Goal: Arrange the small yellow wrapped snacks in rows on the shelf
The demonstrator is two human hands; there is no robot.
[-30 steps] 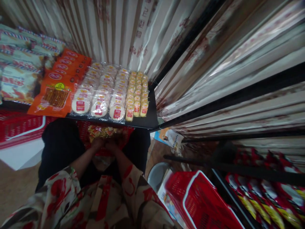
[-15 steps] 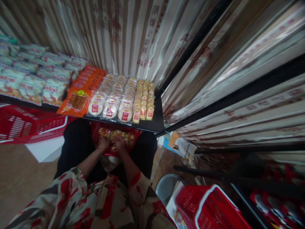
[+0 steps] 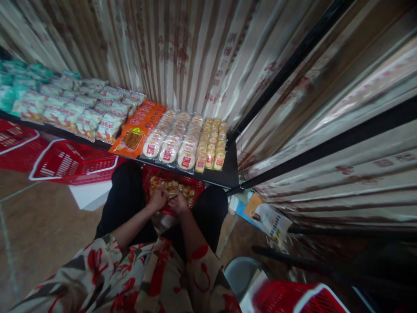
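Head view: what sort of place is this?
Probably a small snack shop or its stock area: wrapped snacks lined up in rows on a black shelf, with red shopping baskets below its edge at the left.

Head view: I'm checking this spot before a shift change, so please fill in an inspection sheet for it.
Surface: dark shelf bearing, left to right, green bags, white bags, an orange bag, white round packs and yellow packs.
Job's things: small gold packs in a red basket between the knees.
Clutter: more baskets at left; printed bag and grey tub at right.
Hands: left and right close together at the gold packs; grip unclear.
Cables: no power cable seen.
Surroundings: patterned curtain behind the shelf; lower right dark and blurred.
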